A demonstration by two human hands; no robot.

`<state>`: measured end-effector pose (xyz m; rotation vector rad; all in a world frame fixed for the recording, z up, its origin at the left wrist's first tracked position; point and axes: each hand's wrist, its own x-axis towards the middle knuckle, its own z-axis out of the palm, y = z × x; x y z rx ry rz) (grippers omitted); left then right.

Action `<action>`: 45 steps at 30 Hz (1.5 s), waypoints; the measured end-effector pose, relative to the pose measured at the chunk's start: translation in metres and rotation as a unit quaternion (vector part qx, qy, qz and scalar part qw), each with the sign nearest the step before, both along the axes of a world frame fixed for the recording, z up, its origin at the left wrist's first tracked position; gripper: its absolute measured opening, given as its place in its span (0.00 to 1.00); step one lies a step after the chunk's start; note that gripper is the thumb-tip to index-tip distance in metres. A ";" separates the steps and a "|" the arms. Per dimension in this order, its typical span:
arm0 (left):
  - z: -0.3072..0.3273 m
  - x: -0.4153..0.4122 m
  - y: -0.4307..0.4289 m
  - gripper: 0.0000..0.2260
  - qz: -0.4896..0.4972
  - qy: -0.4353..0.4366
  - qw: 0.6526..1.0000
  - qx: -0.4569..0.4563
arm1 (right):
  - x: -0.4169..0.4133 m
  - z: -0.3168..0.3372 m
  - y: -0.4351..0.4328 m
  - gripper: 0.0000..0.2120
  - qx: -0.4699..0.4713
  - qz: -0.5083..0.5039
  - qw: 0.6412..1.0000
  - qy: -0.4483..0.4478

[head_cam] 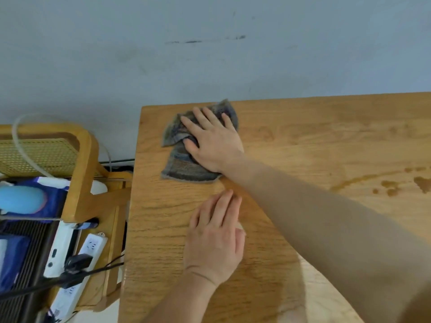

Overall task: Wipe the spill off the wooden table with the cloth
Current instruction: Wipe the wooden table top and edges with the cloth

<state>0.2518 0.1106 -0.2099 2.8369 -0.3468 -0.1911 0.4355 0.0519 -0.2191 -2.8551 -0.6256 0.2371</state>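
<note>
A crumpled grey-blue cloth (179, 167) lies near the far left corner of the wooden table (303, 141). My right hand (213, 142) presses flat on the cloth, fingers spread, its thumb tucked into a fold. My left hand (215, 238) rests flat on the bare wood nearer to me, fingers together, holding nothing. Dark wet spill marks (391, 185) show as drops and a thin streak at the table's right side, well away from the cloth.
A grey wall (210, 54) rises behind the table. Left of the table stands a wooden chair (81, 159) with a woven back, holding a blue object (22, 198), white power strips (91, 248) and black cables. The table's left edge runs beside it.
</note>
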 end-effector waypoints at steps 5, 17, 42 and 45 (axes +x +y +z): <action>-0.002 0.002 0.000 0.23 0.000 -0.016 1.000 0.003 | 0.021 -0.004 -0.103 0.28 -0.018 -0.169 0.985 -0.011; -0.005 -0.001 0.001 0.20 0.006 -0.034 0.999 -0.022 | -0.091 0.003 -0.118 0.27 -0.040 -0.081 0.996 -0.018; -0.011 -0.003 0.001 0.16 0.041 -0.075 0.993 -0.082 | -0.172 -0.003 -0.089 0.27 -0.008 -0.241 0.970 -0.026; -0.011 -0.001 0.002 0.16 0.035 -0.096 0.990 -0.096 | -0.262 -0.001 -0.075 0.26 0.013 -0.200 0.979 -0.021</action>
